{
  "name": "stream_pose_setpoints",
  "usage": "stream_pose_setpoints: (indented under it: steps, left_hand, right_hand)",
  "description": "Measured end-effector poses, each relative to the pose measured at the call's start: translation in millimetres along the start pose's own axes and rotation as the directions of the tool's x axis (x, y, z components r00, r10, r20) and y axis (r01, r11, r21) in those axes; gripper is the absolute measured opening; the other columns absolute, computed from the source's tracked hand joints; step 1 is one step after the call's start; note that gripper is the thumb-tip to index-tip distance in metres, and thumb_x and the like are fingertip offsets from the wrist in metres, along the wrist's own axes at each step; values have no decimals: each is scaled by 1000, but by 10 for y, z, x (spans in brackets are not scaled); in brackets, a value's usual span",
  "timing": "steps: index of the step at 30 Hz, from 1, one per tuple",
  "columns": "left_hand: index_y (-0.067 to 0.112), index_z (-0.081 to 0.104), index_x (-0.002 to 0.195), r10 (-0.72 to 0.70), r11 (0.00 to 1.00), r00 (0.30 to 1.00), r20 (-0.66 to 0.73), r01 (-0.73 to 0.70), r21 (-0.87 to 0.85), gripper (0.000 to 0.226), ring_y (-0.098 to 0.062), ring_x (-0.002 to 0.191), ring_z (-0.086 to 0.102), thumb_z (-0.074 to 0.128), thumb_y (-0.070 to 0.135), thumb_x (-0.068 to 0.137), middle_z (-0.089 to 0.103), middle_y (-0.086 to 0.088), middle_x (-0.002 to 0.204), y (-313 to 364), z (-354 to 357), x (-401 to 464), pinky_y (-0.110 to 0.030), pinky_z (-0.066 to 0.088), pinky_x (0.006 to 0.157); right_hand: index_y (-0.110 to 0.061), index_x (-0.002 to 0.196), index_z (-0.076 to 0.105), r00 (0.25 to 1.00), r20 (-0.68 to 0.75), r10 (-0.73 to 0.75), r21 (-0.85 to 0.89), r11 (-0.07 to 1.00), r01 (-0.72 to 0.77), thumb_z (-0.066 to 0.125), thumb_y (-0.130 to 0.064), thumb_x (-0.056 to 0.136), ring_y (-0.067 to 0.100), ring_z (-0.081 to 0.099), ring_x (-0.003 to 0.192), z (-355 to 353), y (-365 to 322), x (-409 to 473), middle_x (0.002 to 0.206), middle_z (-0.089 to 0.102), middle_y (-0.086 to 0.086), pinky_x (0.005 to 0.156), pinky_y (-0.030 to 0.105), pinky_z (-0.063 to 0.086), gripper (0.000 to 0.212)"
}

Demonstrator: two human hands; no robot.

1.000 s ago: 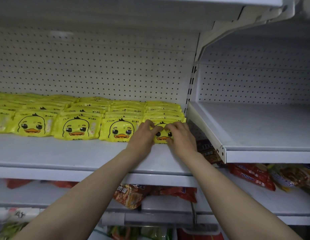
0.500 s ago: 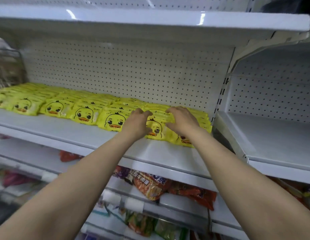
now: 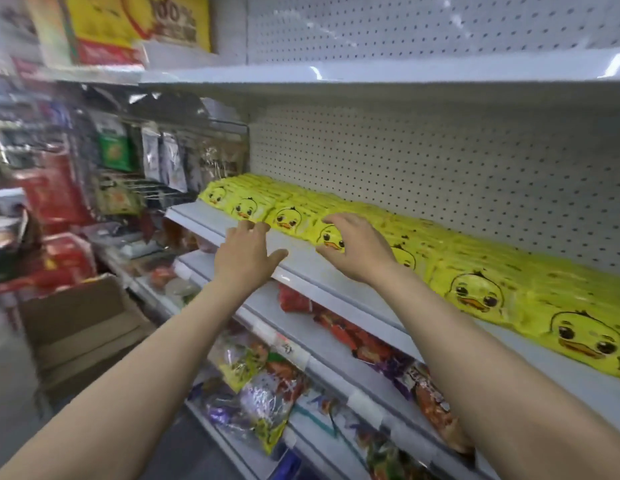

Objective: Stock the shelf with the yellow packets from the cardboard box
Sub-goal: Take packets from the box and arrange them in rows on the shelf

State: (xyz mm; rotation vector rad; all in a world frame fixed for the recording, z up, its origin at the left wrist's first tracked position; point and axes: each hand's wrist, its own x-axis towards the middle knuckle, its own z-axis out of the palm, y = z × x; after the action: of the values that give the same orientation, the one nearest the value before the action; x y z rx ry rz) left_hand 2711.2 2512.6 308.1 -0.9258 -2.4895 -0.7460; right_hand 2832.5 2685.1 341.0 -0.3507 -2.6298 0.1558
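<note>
A long row of yellow duck-face packets (image 3: 475,289) lies along the white shelf (image 3: 339,292), in overlapping stacks from the left end to the right edge of view. My left hand (image 3: 248,258) hovers over the shelf's front lip with fingers spread, holding nothing. To its right, my right hand (image 3: 359,251) arches over one packet (image 3: 331,239), fingers loosely curved above it and thumb near its front edge; no firm grip shows. The open cardboard box (image 3: 80,327) stands on the floor at lower left, its inside not visible.
Lower shelves (image 3: 301,355) hold red, purple and mixed snack bags. Hanging packets on wire hooks (image 3: 170,157) fill the bay to the left. A white shelf (image 3: 371,77) runs overhead with a yellow carton (image 3: 135,22) on it. The picture is motion-blurred at left.
The view has swung left, bringing the box and left bay into sight. Both hands have left the right-end packets and now sit further left along the row, fingers looser.
</note>
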Motion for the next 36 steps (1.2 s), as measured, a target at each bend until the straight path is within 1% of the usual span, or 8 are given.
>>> stream_pose_setpoints:
  steps: [2, 8, 10, 14, 18, 24, 28, 36]
  left_hand:
    - [14, 50, 134, -40, 999, 999, -36, 41, 25, 62, -37, 121, 44, 66, 46, 84, 48, -14, 132, -406, -172, -60, -49, 45, 94]
    - [17, 51, 131, -95, 980, 988, -125, 115, 164, 55, -35, 115, 47, 67, 43, 85, 49, -10, 128, -1622, -644, -184, -46, 47, 87]
    - [17, 51, 131, -111, 968, 983, -143, 139, 208, 56, -35, 115, 47, 68, 42, 83, 49, -9, 127, -1998, -792, -204, -46, 48, 90]
    - [22, 52, 128, -148, 945, 971, -188, 194, 262, 55, -31, 115, 49, 70, 43, 81, 51, -7, 126, -2731, -1038, -249, -44, 50, 88]
    - [27, 48, 132, -214, 918, 950, -227, 275, 285, 56, -27, 117, 48, 68, 45, 82, 50, -3, 132, -3330, -1201, -237, -40, 50, 85]
    - [23, 52, 125, -314, 864, 916, -251, 385, 323, 53, -25, 114, 52, 70, 47, 81, 53, -5, 130, -4181, -1156, -51, -37, 51, 82]
    - [24, 50, 129, -382, 815, 886, -263, 457, 356, 60, -25, 117, 51, 71, 49, 79, 53, -5, 132, -4865, -1004, 200, -38, 50, 86]
    - [24, 51, 128, -522, 728, 822, -227, 568, 384, 54, -22, 117, 50, 69, 47, 83, 53, -3, 131, -6286, -577, 1079, -33, 48, 88]
  right_hand:
    - [-28, 143, 44, 998, 6, -58, 33, 998, 57, 57, -50, 92, 20, 34, 138, 210, -380, 163, 150, 42, -4, 107, 38, 39, 57]
    - [-19, 143, 45, 976, 15, -219, 138, 967, 215, 60, -39, 95, 22, 33, 138, 816, -1554, 669, 148, 43, 4, 108, 25, 20, 55]
    - [-19, 142, 46, 967, 14, -254, 177, 953, 248, 60, -40, 95, 22, 33, 137, 1031, -1910, 848, 146, 45, 3, 108, 25, 21, 54]
    - [-26, 142, 43, 950, 23, -311, 196, 933, 301, 58, -46, 94, 20, 33, 138, 1441, -2553, 1198, 147, 43, -2, 109, 34, 32, 55]
    - [-24, 144, 42, 928, 72, -366, 233, 911, 341, 58, -43, 95, 19, 33, 139, 1812, -3076, 1534, 149, 41, -2, 109, 32, 29, 56]
    - [-25, 145, 41, 889, 103, -446, 263, 874, 408, 57, -47, 94, 17, 35, 138, 2494, -3657, 2108, 148, 42, -4, 110, 34, 33, 58]
    - [-27, 144, 41, 857, 123, -500, 283, 846, 452, 56, -52, 92, 17, 35, 138, 3080, -3958, 2677, 148, 43, -5, 109, 37, 37, 60]
    - [-26, 144, 42, 786, 207, -583, 391, 785, 480, 60, -45, 93, 17, 33, 139, 4354, -4541, 4115, 149, 42, -3, 109, 32, 31, 58]
